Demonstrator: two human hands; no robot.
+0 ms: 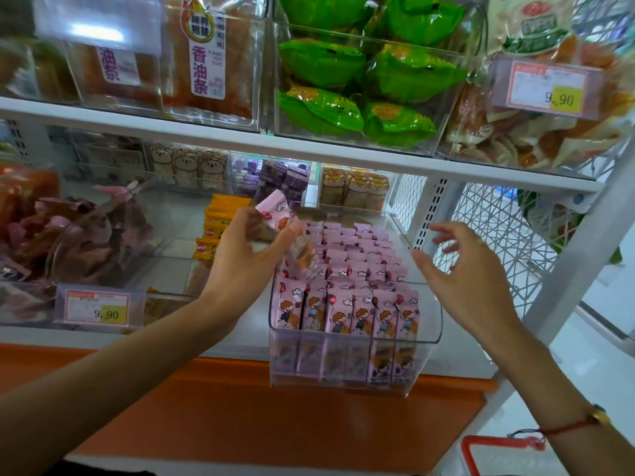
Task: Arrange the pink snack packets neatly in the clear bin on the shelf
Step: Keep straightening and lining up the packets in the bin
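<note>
A clear bin [357, 383] juts out from the lower shelf, filled with several rows of upright pink snack packets [347, 269]. My left hand [247, 259] hovers over the bin's left rear part and grips one pink packet [278, 209], held tilted above the rows. A blurred second packet seems to hang below its fingers. My right hand [470, 273] floats beside the bin's right wall, fingers spread and relaxed, holding nothing.
Orange packets [220, 221] stand in the bin to the left. A price tag [98, 309] reading 9.90 fronts the left bin. Green packets [364, 80] fill the upper shelf. A white wire side panel [508, 242] closes the right; a red basket handle [481, 448] sits below.
</note>
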